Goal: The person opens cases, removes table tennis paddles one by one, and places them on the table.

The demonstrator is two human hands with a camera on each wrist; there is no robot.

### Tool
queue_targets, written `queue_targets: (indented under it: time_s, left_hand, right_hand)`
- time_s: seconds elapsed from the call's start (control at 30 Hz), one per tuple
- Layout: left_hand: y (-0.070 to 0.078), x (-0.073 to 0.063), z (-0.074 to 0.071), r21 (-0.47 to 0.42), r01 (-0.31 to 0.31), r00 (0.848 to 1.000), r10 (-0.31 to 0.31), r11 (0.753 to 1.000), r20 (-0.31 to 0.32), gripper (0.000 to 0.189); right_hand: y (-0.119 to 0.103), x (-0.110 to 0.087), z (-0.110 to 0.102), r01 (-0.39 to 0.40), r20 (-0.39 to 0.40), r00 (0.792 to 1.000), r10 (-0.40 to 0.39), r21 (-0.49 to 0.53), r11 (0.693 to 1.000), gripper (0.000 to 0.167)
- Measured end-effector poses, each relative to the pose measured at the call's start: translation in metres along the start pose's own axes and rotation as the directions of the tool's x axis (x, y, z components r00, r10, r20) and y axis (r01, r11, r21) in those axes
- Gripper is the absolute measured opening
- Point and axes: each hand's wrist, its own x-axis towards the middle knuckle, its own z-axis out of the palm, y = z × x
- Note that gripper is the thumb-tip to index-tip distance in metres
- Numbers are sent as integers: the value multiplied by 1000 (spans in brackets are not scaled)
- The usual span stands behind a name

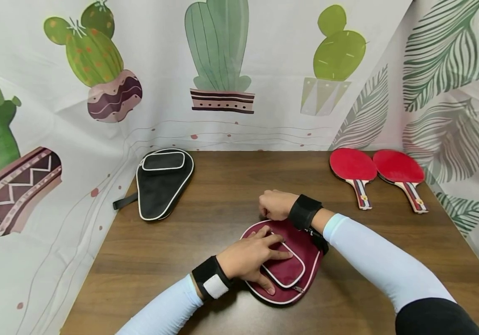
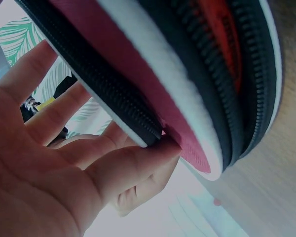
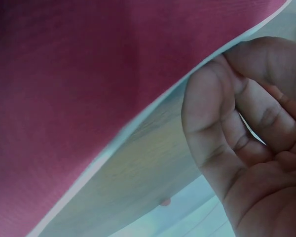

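Brown table (image 1: 222, 186), cactus-print cloth (image 1: 281, 130) behind. We note a red case (image 1: 291, 271) mid-table, zip (image 2: 255, 64) parted; the left hand (image 1: 253, 256) spread across its 9 o'clock side, the right hand (image 1: 278, 205) pinching its 12 o'clock rim. From it, we log a black case (image 1: 162, 188) toward 10, two paddles (image 1: 352, 165) toward 2.

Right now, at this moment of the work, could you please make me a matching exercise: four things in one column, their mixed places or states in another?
1. Black case
2. Maroon case
3. Two paddles
4. Left hand

A. red, lying side by side
B. spread out on a case
C. near the table's far left corner
D. open along its edge

Pairs: 1-C; 2-D; 3-A; 4-B
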Motion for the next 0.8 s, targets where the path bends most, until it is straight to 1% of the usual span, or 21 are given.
queue_targets:
  time_s: [0.2,0.4,0.8]
  left_hand:
    - [-1,1,1,-6,7,1000,-7,1000,15,86]
    - [-1,2,-2,0,-4,1000,4,1000,18,86]
    - [2,3,-4,2,8,1000,-9,1000,26,86]
  right_hand:
    - [6,-5,0,-10,3,1000,10,10,1000,23]
    - [11,-12,-2,-29,-9,1000,29,17,999,22]
    - [17,-20,-3,-5,-35,999,6,24,1000,21]
